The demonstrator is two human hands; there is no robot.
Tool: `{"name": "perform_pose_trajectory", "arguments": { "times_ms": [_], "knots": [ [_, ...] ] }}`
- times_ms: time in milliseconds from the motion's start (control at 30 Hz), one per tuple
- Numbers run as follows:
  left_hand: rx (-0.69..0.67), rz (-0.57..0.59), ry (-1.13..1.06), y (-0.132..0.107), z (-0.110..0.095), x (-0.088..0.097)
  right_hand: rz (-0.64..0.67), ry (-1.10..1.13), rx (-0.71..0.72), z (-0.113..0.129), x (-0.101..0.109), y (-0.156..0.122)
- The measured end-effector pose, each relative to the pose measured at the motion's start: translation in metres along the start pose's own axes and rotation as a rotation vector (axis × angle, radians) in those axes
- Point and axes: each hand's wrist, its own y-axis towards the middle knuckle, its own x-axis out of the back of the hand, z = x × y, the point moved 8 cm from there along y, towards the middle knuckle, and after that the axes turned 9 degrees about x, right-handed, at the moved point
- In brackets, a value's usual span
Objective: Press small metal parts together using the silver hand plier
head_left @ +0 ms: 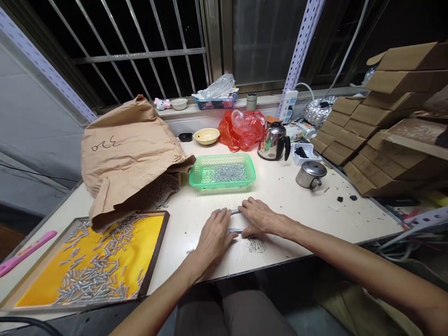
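Note:
Near the front edge of the table, my left hand (215, 233) and my right hand (261, 218) face each other with fingers and thumbs curled in. Between them two thin grey metal strips (235, 230) run side by side, and each hand grips their ends. Whether the strips join into one frame is hidden under my fingers. Beyond my hands stands a green plastic basket (222, 187) with many small metal pins (229, 172) in it. To the left lies a shallow tray (157, 252) with a yellow lining, strewn with similar silvery pins (93, 284).
A large brown paper bag (129, 154) lies over the tray's back edge. A pink strip-like tool (28, 252) is at far left. Behind are a yellow bowl (206, 136), red plastic bag (241, 133), kettle (273, 144) and lidded metal cup (311, 175). Cardboard boxes (378, 126) are stacked right.

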Motion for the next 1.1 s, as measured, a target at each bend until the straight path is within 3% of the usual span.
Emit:
{"name": "perform_pose_trajectory", "arguments": {
  "times_ms": [100,233,467,700,800,900,1000,1100],
  "knots": [
    [-0.039,0.095,-0.002,0.020,-0.017,-0.014,-0.016,-0.009,0.006,0.004,-0.002,-0.003],
    [-0.040,0.213,0.077,0.025,-0.017,-0.021,-0.027,-0.025,0.033,0.010,-0.001,-0.006],
    [-0.028,0.193,0.099,0.029,-0.013,-0.025,-0.020,0.023,0.071,0.015,0.006,-0.007],
    [-0.036,0.200,0.091,0.035,-0.016,-0.026,-0.084,0.090,0.125,0.016,-0.007,-0.008],
    [-0.012,0.168,0.069,0.033,-0.014,-0.026,-0.110,0.059,0.081,0.011,-0.008,-0.008],
    [0.012,0.063,0.019,0.020,-0.011,-0.029,-0.126,0.039,0.030,0.001,-0.002,-0.009],
    [-0.004,-0.064,-0.054,-0.001,-0.015,-0.034,-0.132,0.097,0.099,-0.005,0.002,-0.010],
    [-0.014,-0.119,-0.105,-0.021,-0.026,-0.039,-0.158,0.079,0.112,-0.012,0.000,-0.008]
  ]
}}
